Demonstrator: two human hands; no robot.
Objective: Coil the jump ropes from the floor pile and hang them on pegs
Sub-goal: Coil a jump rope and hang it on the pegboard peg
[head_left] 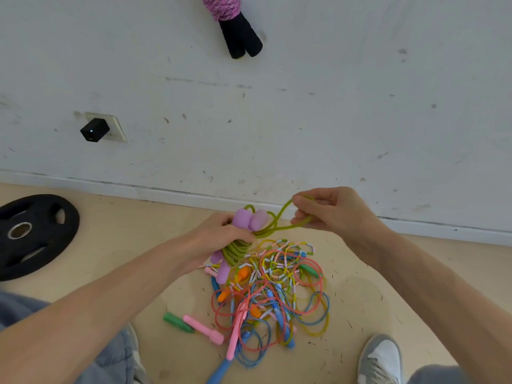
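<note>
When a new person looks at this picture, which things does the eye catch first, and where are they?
First comes the bright tangle of ropes on the floor, bottom centre. Just above it, the left hand grips a green rope with lilac handles, while the right hand pinches its loose loop. At the top, a pink rope with black handles hangs on the wall.

A home gym corner: a black weight plate lies by jump ropes.
</note>
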